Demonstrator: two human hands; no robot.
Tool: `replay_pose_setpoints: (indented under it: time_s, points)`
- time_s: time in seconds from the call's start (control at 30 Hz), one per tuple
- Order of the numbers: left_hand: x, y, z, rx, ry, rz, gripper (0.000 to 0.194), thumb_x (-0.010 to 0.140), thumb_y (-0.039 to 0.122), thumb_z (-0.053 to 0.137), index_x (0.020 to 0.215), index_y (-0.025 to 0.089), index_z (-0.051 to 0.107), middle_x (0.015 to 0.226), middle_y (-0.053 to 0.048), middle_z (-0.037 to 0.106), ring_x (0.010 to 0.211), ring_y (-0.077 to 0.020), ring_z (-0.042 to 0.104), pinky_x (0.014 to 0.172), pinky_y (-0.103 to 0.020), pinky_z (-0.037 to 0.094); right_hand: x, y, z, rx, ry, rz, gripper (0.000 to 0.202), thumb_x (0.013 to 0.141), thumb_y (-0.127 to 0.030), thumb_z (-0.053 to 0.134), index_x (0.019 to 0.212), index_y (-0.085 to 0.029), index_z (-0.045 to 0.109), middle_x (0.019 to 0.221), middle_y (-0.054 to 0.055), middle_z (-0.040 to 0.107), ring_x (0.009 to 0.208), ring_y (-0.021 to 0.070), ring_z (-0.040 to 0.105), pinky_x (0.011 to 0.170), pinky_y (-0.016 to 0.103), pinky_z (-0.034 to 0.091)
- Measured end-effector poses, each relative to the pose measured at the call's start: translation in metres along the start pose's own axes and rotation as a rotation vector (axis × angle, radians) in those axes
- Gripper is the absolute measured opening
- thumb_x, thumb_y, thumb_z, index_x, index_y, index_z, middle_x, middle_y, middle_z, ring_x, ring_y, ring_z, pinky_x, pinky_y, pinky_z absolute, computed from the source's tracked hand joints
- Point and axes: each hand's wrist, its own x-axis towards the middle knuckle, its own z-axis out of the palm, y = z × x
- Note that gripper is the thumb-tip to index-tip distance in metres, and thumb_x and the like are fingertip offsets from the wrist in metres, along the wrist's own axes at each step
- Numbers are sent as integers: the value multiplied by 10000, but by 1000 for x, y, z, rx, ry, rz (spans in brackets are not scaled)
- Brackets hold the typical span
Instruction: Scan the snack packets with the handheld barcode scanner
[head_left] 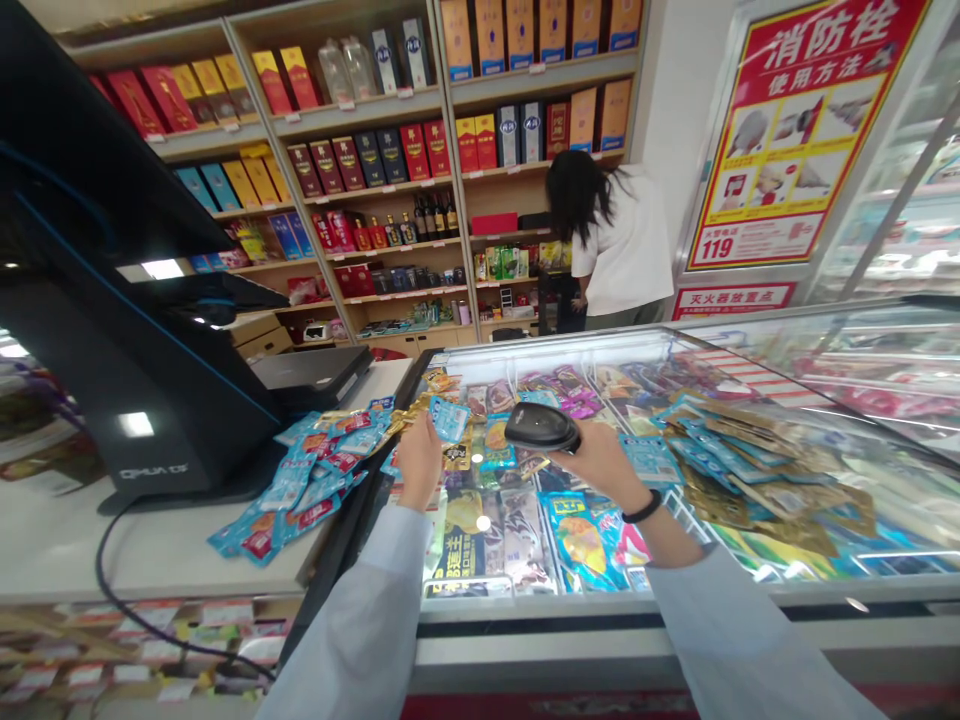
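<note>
My right hand point(600, 462) is closed around a black handheld barcode scanner point(541, 428), its head turned to the left. Facing it, my left hand point(420, 455) pinches a blue snack packet point(450, 418) above the freezer's glass top. Left of that hand, a loose pile of blue and red snack packets point(319, 475) lies on the counter and reaches its edge. Gold packets point(403, 420) lie close by my left fingers. Right of my right hand, a heap of gold and blue packets point(750, 465) rests on the glass.
A black checkout terminal point(187, 400) stands on the white counter point(52, 545) at left, its cable hanging over the front. The glass-topped freezer point(525, 610) holds colourful packages. Behind it, a person in a white shirt point(626, 245) bends by shelves of boxes point(375, 160).
</note>
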Motion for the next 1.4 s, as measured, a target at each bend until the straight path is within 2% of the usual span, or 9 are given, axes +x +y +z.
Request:
replay_pose_setpoints:
  time_s: [0.17,0.6,1.07,1.4]
  points:
    - [1,0,0,-10,-11,-11,359,978,290,258,1010,159,592,860,-108,705,837,-230,663,682,-287,403,0,0,1,-34,-43,17,314,713,-377,668,937,-162,713,834,104,743,828,288,692,669,303,469]
    - [-3,8,-11,-3,-32,3,372,979,269,252,1010,138,598,880,-122,700,857,-248,661,682,-302,404,0,4,6,-15,2,-31,232,707,-351,644,860,-192,714,739,68,729,732,252,683,602,271,439]
    - [-2,7,-13,-10,-20,-20,353,976,262,268,1013,145,599,887,-127,698,865,-241,662,674,-288,399,1,6,4,16,37,-57,244,696,-384,660,837,-193,716,718,68,724,683,243,672,601,279,450]
    - [-2,7,-14,-21,-21,-19,350,973,269,270,1008,151,597,861,-120,694,840,-235,660,668,-283,403,1,3,0,54,54,16,258,685,-365,667,849,-173,719,762,81,736,752,265,690,616,284,459]
